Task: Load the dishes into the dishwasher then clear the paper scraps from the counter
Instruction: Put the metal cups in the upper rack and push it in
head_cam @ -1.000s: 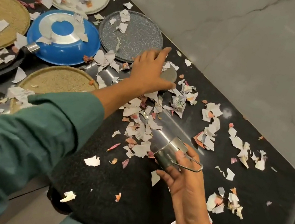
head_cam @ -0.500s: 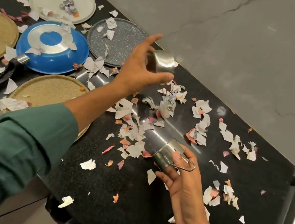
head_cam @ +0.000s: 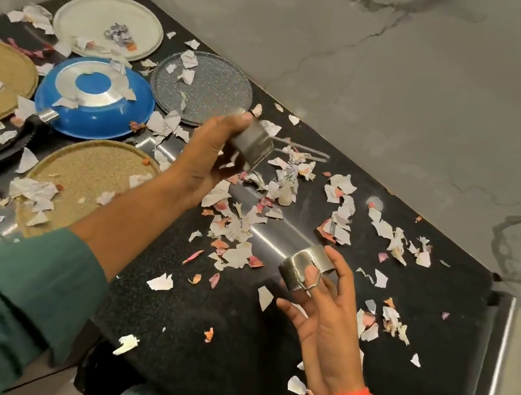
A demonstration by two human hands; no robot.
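Home kitchen showing: black granite tabletop (head_cam: 228, 331) running along grey marble-veined wall (head_cam: 408, 101); plates (head_cam: 109, 21) and overturned blue frying pan (head_cam: 94, 105) lying on it; steel sink edge (head_cam: 498, 361) gleaming at right; paper scraps (head_cam: 237, 224) littering surface.
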